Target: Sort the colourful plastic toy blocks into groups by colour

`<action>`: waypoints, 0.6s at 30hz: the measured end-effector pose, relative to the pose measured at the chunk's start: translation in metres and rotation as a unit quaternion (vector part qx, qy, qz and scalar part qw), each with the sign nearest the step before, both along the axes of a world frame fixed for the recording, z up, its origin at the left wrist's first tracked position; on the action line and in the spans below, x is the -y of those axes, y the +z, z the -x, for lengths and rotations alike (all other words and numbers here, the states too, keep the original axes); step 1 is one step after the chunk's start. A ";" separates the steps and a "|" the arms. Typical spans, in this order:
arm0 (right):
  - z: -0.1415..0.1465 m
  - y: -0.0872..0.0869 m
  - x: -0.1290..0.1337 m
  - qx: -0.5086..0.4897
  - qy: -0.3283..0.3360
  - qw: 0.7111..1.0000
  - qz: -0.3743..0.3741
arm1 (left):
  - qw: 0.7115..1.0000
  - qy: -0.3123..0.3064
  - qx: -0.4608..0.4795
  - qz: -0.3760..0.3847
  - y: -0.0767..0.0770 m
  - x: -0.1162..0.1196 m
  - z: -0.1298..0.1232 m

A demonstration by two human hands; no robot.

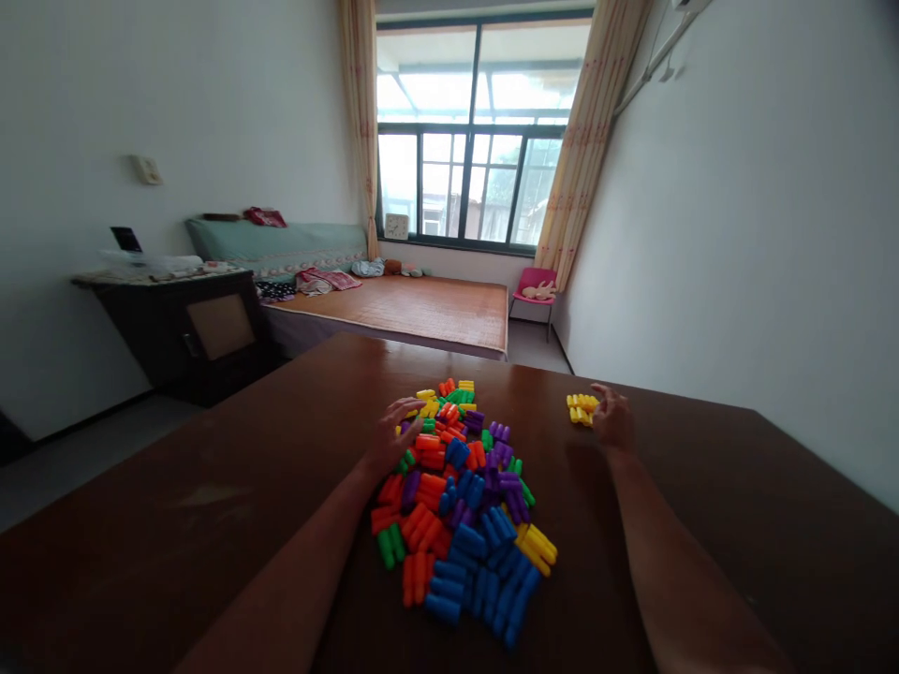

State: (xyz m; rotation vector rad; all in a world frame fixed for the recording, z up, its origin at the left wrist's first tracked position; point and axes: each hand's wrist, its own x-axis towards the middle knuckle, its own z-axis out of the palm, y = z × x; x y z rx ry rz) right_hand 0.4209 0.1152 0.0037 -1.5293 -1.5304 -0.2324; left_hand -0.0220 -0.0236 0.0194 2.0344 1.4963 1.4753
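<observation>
A long pile of plastic pieces (456, 454) in red, blue, green, purple and yellow lies on the brown table (281, 440). At the pile's upper left edge is my left hand (397, 432), its fingers apart and reaching over yellow and green pieces; no piece shows lifted in it. A small group of yellow pieces (582, 408) lies apart on the right. My right hand (612, 417) is at the right side of that group, fingers apart and partly curled, with the fingertips beside the yellow pieces.
Beyond the table's far edge stands a bed (435, 309) with cloths on it. A dark cabinet (217, 323) is at the left, and a pink chair (535, 281) holding a soft toy stands under the curtain.
</observation>
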 end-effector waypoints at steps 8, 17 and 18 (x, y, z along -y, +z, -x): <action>0.151 0.036 0.060 0.058 0.271 0.956 0.092 | 0.990 0.105 0.034 0.086 -0.027 -0.020 0.006; 0.296 0.065 0.045 0.311 0.401 0.828 0.238 | 0.986 0.081 0.114 0.096 -0.021 -0.014 0.000; 0.302 0.067 0.040 0.323 0.399 0.815 0.270 | 0.985 0.080 0.116 0.097 -0.020 -0.014 0.000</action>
